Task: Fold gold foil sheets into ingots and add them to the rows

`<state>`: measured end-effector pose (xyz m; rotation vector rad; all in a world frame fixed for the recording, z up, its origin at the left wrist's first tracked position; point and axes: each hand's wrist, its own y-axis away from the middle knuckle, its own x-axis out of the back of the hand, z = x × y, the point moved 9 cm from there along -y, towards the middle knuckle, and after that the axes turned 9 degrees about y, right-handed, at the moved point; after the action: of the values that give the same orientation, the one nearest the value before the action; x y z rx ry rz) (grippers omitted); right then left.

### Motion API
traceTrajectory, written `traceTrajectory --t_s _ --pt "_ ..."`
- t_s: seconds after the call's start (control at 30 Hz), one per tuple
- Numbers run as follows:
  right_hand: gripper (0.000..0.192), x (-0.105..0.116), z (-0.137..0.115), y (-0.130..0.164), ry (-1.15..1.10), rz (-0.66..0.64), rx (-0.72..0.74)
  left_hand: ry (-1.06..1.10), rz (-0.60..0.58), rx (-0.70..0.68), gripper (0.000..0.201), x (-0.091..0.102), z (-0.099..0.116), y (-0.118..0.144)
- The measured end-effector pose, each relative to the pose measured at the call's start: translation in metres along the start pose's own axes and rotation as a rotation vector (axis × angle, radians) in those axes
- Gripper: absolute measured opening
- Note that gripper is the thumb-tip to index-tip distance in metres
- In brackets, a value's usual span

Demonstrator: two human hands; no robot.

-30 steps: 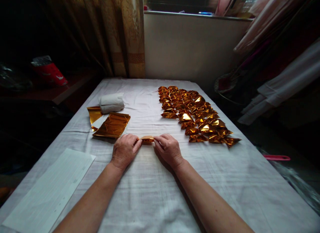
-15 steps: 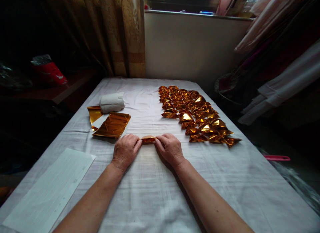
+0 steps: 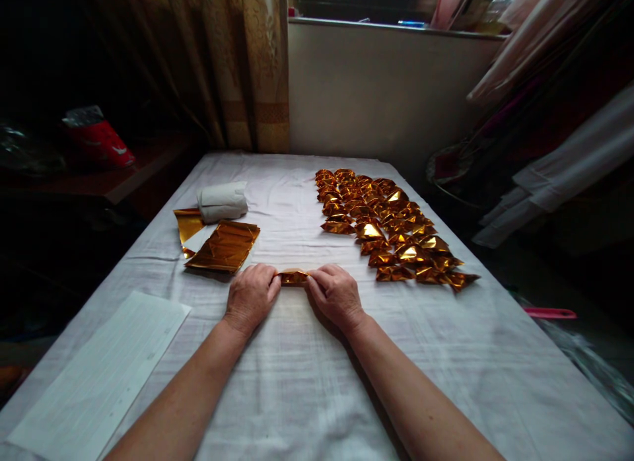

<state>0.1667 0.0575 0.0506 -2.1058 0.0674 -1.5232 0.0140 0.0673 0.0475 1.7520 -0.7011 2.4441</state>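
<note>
A small folded gold foil piece (image 3: 293, 277) lies between my two hands at the middle of the white cloth table (image 3: 307, 382). My left hand (image 3: 251, 296) pinches its left end and my right hand (image 3: 335, 294) pinches its right end. Both hands rest on the cloth. To the left, a stack of flat gold foil sheets (image 3: 222, 246) lies close to my left hand. To the right and behind spreads a group of several folded gold foil pieces (image 3: 389, 226).
A white roll (image 3: 222, 201) sits behind the foil sheets. A white sheet of paper (image 3: 99, 375) lies at the near left corner. Curtains (image 3: 238, 65) and a wall stand beyond the table's far edge; a red bag (image 3: 99, 141) rests at far left.
My hands have closed in slightly on the foil piece, which now looks shorter and more folded. The view shifted a little.
</note>
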Motion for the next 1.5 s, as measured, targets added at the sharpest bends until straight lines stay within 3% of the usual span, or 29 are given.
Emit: traceTrajectory --t_s 0.3,0.53,0.83,1.17,1.5 --pt "0.026 -0.004 0.005 -0.001 0.004 -0.008 -0.046 0.012 -0.023 -0.032 0.018 -0.003 0.01 0.003" --pt "0.024 -0.004 -0.005 0.0 -0.009 -0.037 0.043 0.035 -0.009 0.016 0.018 -0.002 0.002 0.0" --pt "0.023 -0.003 0.002 0.0 -0.022 0.034 -0.013 0.046 -0.082 0.018 0.019 -0.005 0.007 0.001" --pt "0.02 0.001 0.001 0.001 -0.066 0.063 -0.007 0.08 -0.058 0.08 0.016 -0.002 0.003 -0.001" --pt "0.02 0.001 0.001 0.0 -0.044 0.058 -0.013 0.065 -0.099 0.051 0.023 -0.005 0.008 0.0"
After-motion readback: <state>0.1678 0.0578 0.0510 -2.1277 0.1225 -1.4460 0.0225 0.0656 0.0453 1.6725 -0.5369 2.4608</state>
